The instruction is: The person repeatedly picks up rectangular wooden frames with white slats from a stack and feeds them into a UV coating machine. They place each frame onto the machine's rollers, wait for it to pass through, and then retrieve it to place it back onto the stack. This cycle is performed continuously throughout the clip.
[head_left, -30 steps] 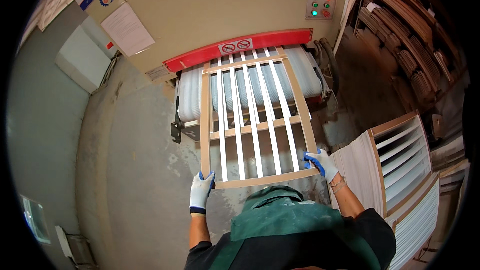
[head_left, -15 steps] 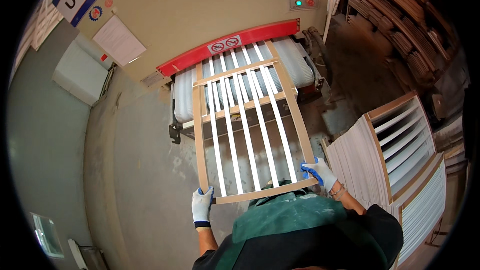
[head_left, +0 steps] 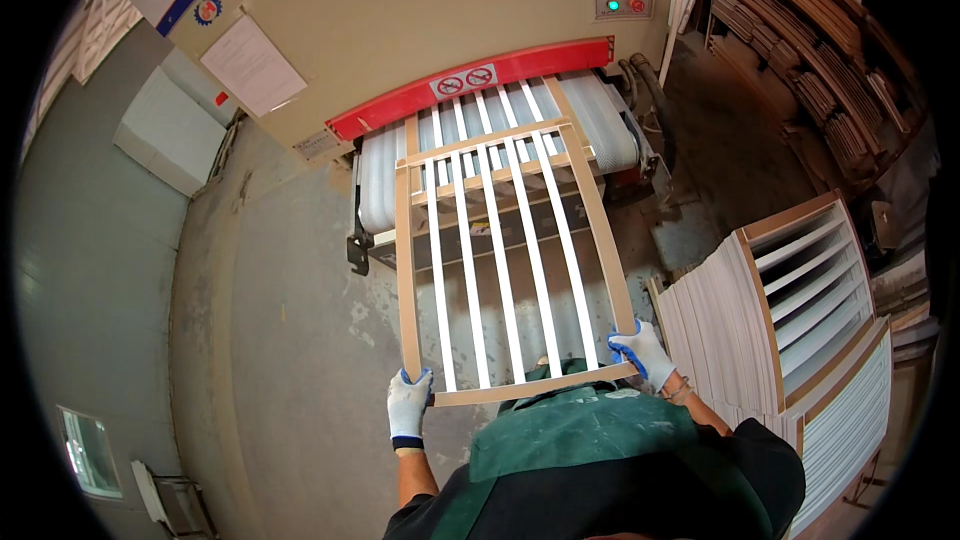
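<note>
The left hand (head_left: 409,402), gloved, grips the near left corner of a slatted frame (head_left: 501,262); the right hand (head_left: 645,353), gloved too, grips the near right corner. Both look closed on the rails, though the fingers beneath are partly hidden.

The step in hand looks like handling this frame at the mouth of the machine (head_left: 450,0). Whatever move comes next calls, I judge, for both corners to be kept level and the far end clear of the second frame (head_left: 560,100), which lies on the belt (head_left: 380,180) and runs in under the red guard (head_left: 540,63).

The held frame lies between the hands and stretches away from them, its near rail just before the apron (head_left: 580,430). Its far end overlaps the second frame; whether they touch, I cannot tell. A stack (head_left: 712,330) of frames stands near the right hand.
</note>
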Available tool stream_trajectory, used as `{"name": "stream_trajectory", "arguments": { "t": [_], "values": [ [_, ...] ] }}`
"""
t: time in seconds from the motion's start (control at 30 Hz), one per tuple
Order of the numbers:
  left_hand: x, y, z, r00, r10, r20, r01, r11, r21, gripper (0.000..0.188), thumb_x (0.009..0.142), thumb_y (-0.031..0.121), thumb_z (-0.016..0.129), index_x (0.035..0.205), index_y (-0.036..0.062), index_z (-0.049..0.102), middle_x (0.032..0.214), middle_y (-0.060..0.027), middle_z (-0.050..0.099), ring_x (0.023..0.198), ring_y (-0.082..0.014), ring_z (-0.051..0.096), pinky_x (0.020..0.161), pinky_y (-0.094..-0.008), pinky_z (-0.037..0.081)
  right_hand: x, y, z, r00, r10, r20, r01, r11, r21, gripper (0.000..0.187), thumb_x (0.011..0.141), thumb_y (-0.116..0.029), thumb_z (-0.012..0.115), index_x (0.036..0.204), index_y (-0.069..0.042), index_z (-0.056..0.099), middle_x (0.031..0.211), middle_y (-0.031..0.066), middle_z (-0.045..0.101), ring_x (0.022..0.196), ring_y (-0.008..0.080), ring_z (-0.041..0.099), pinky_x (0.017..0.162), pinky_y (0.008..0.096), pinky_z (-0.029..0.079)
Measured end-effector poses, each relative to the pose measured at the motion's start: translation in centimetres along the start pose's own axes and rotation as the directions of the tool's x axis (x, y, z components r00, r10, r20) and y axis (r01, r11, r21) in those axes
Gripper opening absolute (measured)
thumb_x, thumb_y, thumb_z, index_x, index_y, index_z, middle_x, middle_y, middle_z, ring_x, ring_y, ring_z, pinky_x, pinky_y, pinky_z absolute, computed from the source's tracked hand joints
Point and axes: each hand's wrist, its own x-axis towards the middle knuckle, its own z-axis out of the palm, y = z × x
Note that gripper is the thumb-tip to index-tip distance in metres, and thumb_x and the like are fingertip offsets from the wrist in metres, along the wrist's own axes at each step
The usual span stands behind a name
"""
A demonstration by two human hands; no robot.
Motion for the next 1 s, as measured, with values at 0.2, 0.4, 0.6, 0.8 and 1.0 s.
{"name": "stream_trajectory", "arguments": {
  "t": [0.2,0.4,0.6,0.8,1.0],
  "values": [
    [0.7,-1.9,0.8,0.999,0.004,-0.048,-0.005,0.999,-0.040,0.035,0.084,0.036,0.077,0.091,0.0014,0.071,0.084,-0.0195,0.074,0.081,-0.0366,0.073,0.074,-0.0457,0.055,-0.7,-0.3,0.9,0.999,-0.020,-0.027,0.021,0.999,0.036,0.018,0.087,-0.008,0.073,0.101,-0.004,0.062,0.073,0.0023,0.062,0.055,0.0123,0.061,0.050,0.0275,0.052],
    [-0.7,-0.5,0.3,0.997,-0.027,-0.076,0.022,0.998,-0.067,0.036,0.084,0.035,0.077,0.091,0.0007,0.070,0.081,-0.0197,0.073,0.079,-0.0356,0.073,0.073,-0.0451,0.056,-0.8,-0.3,1.4,0.997,-0.039,-0.059,0.041,0.999,0.031,0.017,0.085,0.000,0.072,0.100,0.001,0.066,0.074,0.0035,0.065,0.055,0.0116,0.061,0.048,0.0263,0.048],
    [-0.5,-1.3,0.4,0.996,0.011,-0.085,-0.017,0.997,-0.076,0.034,0.086,0.032,0.077,0.089,-0.0006,0.069,0.075,-0.0186,0.072,0.072,-0.0332,0.073,0.070,-0.0432,0.055,-0.3,0.2,1.4,0.997,-0.058,-0.055,0.060,0.998,0.032,0.017,0.084,0.000,0.073,0.100,0.001,0.066,0.073,0.0022,0.064,0.055,0.0109,0.061,0.048,0.0262,0.047],
    [-1.8,0.4,-0.3,0.988,0.035,-0.148,-0.038,0.999,-0.021,0.033,0.085,0.031,0.077,0.089,-0.0007,0.070,0.075,-0.0181,0.072,0.074,-0.0326,0.073,0.072,-0.0432,0.055,0.1,0.4,1.5,0.997,-0.056,-0.056,0.054,0.998,-0.025,0.013,0.087,-0.005,0.073,0.096,-0.005,0.063,0.072,0.0019,0.062,0.054,0.0121,0.059,0.050,0.0272,0.051],
    [-0.6,-0.6,0.2,0.993,0.030,-0.115,-0.034,0.999,-0.031,0.035,0.085,0.032,0.078,0.090,-0.0006,0.069,0.078,-0.0188,0.072,0.074,-0.0337,0.073,0.071,-0.0438,0.055,1.2,0.9,1.4,0.997,-0.053,-0.054,0.053,0.999,0.012,0.015,0.087,-0.004,0.072,0.100,-0.003,0.064,0.072,0.0032,0.062,0.054,0.0128,0.059,0.051,0.0281,0.051]
  ]
}}
